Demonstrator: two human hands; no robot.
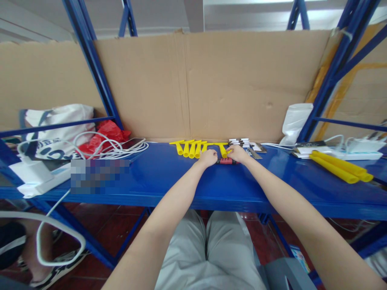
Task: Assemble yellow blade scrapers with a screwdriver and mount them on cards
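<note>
Red-and-black tool (pixel 226 161) — on the blue table (pixel 163 177), between my left hand (pixel 208 158) and right hand (pixel 238 154), fingers curled; whether pinching, I cannot tell. Yellow T-shaped pieces (pixel 192 151) — several lined up, one apart by my right hand; seemingly midway.

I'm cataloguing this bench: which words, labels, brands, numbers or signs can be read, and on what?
Nothing reads with certainty.
White bag, left: large dark lettering, partly covered, not legible to me.
Dark card, back: any marks are too small.
Colourful packet, lower right: any print is too blurred.
</note>
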